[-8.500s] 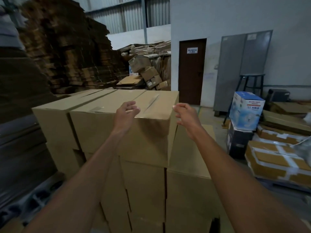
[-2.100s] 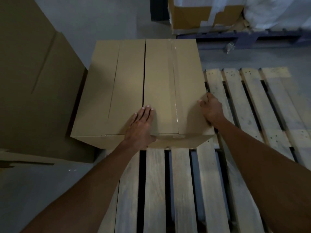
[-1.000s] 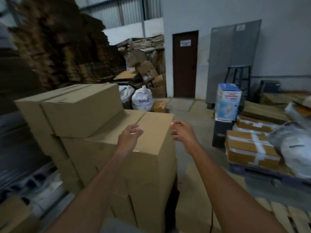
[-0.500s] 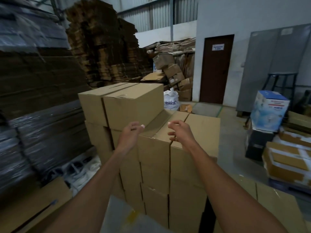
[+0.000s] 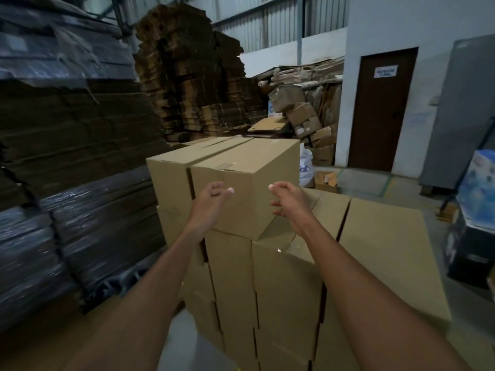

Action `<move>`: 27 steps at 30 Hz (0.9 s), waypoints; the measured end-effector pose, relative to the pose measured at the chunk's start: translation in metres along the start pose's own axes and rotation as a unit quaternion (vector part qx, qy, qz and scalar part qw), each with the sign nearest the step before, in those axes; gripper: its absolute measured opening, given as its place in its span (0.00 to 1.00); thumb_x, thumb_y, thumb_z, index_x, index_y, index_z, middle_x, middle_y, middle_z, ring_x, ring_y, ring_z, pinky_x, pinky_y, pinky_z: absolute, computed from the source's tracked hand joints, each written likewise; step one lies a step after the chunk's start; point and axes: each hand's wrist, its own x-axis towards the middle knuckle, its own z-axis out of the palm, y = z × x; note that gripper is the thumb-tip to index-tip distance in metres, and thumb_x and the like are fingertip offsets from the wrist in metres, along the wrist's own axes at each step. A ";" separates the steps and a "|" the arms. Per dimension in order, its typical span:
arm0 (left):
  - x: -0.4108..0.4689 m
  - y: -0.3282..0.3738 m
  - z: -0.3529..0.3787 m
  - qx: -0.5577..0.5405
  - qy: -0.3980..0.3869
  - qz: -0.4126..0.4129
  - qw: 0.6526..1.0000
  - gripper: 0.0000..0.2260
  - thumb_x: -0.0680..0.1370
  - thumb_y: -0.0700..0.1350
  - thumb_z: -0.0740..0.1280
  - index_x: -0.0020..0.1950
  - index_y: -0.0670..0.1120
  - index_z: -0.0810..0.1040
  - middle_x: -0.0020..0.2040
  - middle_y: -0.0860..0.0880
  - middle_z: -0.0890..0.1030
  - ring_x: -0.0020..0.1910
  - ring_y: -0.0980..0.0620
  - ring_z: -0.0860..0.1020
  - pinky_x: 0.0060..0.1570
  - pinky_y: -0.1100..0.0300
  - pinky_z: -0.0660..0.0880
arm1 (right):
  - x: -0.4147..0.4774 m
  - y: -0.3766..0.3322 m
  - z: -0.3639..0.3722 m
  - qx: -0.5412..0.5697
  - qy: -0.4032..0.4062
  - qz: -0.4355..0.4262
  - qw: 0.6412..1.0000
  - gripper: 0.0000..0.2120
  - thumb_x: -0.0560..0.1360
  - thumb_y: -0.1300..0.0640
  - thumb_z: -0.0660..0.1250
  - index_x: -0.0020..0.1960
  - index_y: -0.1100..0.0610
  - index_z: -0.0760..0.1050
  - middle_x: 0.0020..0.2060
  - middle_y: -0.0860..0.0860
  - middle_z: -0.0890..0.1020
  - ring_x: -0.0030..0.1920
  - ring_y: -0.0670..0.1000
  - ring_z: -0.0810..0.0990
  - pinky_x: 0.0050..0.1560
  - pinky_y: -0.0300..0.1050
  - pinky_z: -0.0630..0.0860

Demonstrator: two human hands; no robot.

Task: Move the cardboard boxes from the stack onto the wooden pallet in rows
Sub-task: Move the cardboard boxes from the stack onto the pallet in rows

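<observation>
A stack of plain brown cardboard boxes (image 5: 284, 285) rises in front of me. Two boxes sit on its top layer; the nearer top box (image 5: 249, 172) has a taped seam. My left hand (image 5: 210, 202) hovers at that box's front face, fingers curled and apart, holding nothing. My right hand (image 5: 288, 200) is raised near the box's right front corner, also empty with fingers spread. Whether either hand touches the box is unclear. Lower boxes (image 5: 383, 253) extend to the right at a level below. The wooden pallet is out of view.
Tall piles of flattened cardboard (image 5: 69, 135) and wrapped bundles (image 5: 88, 231) stand close on the left. More cardboard piles (image 5: 192, 84) and loose boxes (image 5: 302, 116) lie behind. A brown door (image 5: 383, 108) is at the back right, and a blue-printed carton (image 5: 479, 183) sits at the right edge.
A box went from the stack down onto the pallet, then I turned back to the stack. Over the last second my empty hands have risen to the nearer top box.
</observation>
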 end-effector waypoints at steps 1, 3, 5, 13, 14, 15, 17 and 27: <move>0.016 -0.001 -0.004 0.002 0.006 0.002 1.000 0.22 0.81 0.59 0.65 0.73 0.52 0.71 0.65 0.53 0.77 0.63 0.52 0.76 0.55 0.55 0.74 | 0.017 -0.003 0.005 -0.008 0.004 -0.003 1.000 0.11 0.78 0.51 0.69 0.57 0.55 0.77 0.47 0.50 0.81 0.44 0.51 0.79 0.44 0.49 0.78; 0.046 -0.001 -0.010 -0.005 0.026 0.010 1.000 0.21 0.82 0.58 0.65 0.72 0.52 0.71 0.65 0.53 0.77 0.64 0.52 0.76 0.50 0.60 0.72 | 0.050 -0.010 0.014 -0.020 0.011 -0.013 1.000 0.13 0.78 0.49 0.69 0.58 0.55 0.77 0.48 0.50 0.81 0.46 0.50 0.80 0.46 0.51 0.79; 0.075 -0.006 -0.016 -0.006 0.026 0.014 1.000 0.21 0.81 0.58 0.65 0.72 0.53 0.71 0.64 0.54 0.78 0.64 0.52 0.76 0.51 0.60 0.72 | 0.080 -0.014 0.023 -0.026 0.019 -0.015 0.999 0.15 0.77 0.48 0.70 0.59 0.54 0.76 0.49 0.50 0.81 0.47 0.50 0.79 0.47 0.51 0.78; 0.175 -0.022 -0.026 0.022 0.033 0.040 0.998 0.21 0.81 0.57 0.67 0.71 0.51 0.73 0.63 0.52 0.78 0.60 0.52 0.76 0.51 0.60 0.74 | 0.160 -0.011 0.055 -0.060 0.086 -0.019 0.994 0.28 0.78 0.46 0.69 0.74 0.53 0.67 0.68 0.53 0.75 0.62 0.53 0.75 0.58 0.49 0.72; 0.187 -0.024 -0.027 0.028 0.029 0.045 0.998 0.20 0.81 0.56 0.67 0.71 0.51 0.73 0.62 0.52 0.78 0.59 0.53 0.76 0.48 0.63 0.72 | 0.169 -0.009 0.059 -0.062 0.096 -0.017 0.993 0.28 0.77 0.46 0.69 0.74 0.52 0.66 0.70 0.54 0.74 0.63 0.54 0.75 0.59 0.49 0.72; 0.199 -0.026 -0.028 0.031 0.024 0.048 0.998 0.19 0.81 0.55 0.67 0.70 0.50 0.73 0.62 0.53 0.78 0.59 0.53 0.75 0.45 0.65 0.70 | 0.177 -0.008 0.063 -0.064 0.104 -0.014 0.992 0.29 0.77 0.46 0.70 0.75 0.52 0.66 0.71 0.54 0.73 0.63 0.54 0.74 0.58 0.49 0.72; 0.223 -0.031 -0.033 0.030 0.010 0.044 0.999 0.18 0.82 0.55 0.67 0.70 0.51 0.73 0.60 0.54 0.77 0.58 0.54 0.75 0.43 0.66 0.69 | 0.192 -0.008 0.073 -0.066 0.114 -0.004 0.991 0.30 0.78 0.48 0.70 0.76 0.52 0.64 0.71 0.54 0.72 0.61 0.53 0.74 0.56 0.47 0.71; 0.329 -0.055 -0.053 0.090 -0.079 0.042 0.992 0.21 0.80 0.55 0.69 0.71 0.52 0.73 0.64 0.51 0.80 0.57 0.53 0.75 0.53 0.58 0.70 | 0.237 0.006 0.080 -0.083 0.153 0.048 0.984 0.30 0.72 0.55 0.77 0.70 0.56 0.68 0.62 0.51 0.78 0.60 0.55 0.78 0.64 0.54 0.76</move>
